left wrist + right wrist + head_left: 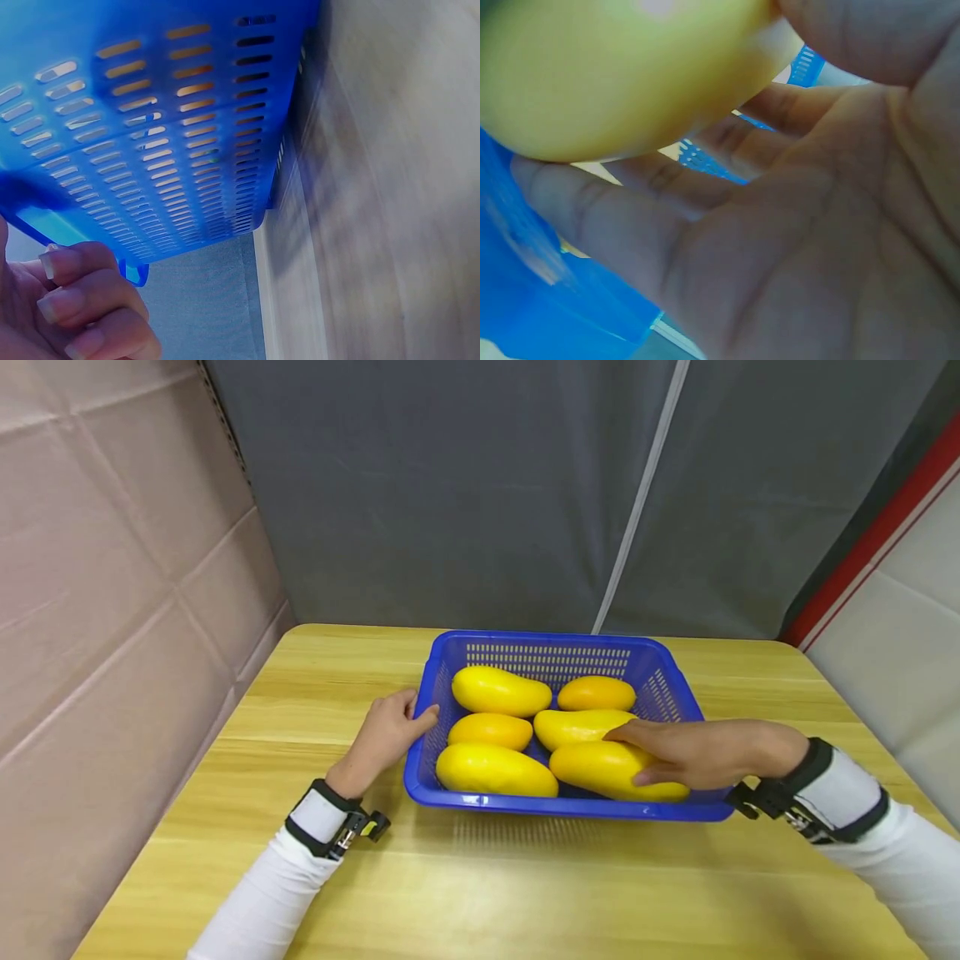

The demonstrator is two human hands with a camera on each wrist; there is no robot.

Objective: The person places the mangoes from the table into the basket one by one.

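Observation:
A blue slotted basket (558, 641) stands on the wooden table and holds several yellow mangoes. My right hand (697, 752) reaches in from the right and grips the front-right mango (596, 767), fingers over its top and thumb on its near side. In the right wrist view that mango (615, 67) lies against my curled fingers (667, 225), with the blue basket (532, 300) below. My left hand (386, 733) lies against the basket's left wall with loosely curled fingers. In the left wrist view its fingertips (75, 300) sit just beside the basket wall (172, 127).
The other mangoes (500, 690) fill the back and left of the basket. The table (480, 893) has bare wood in front and on both sides. A padded wall (112, 610) runs along its left edge and a grey curtain (487, 485) hangs behind.

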